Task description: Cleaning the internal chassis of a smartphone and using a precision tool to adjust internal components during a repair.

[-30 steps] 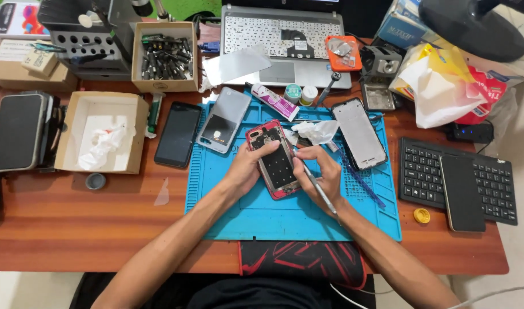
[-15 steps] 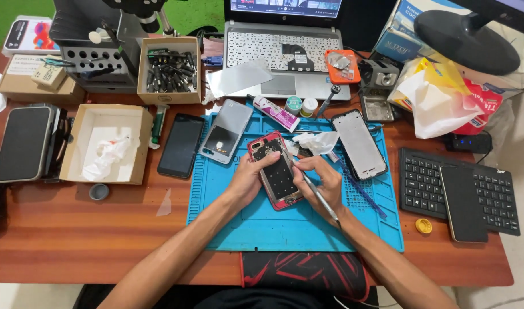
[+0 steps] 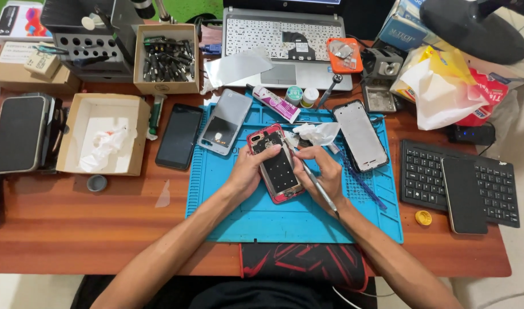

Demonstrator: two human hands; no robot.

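Cluttered with phone parts, the brown wooden table (image 3: 102,229) carries a blue silicone work mat (image 3: 307,220). On the mat lies an opened red-framed smartphone (image 3: 277,165), back cover off. The left hand (image 3: 251,171) clasps its left edge, grip closed on it. The right hand (image 3: 325,171), just right of it, pinches a thin metal tool (image 3: 319,186).

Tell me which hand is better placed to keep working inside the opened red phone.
Right. The right hand holds the thin metal tool with its tip at the opened red phone. The left hand only steadies the phone's left edge on the blue mat.
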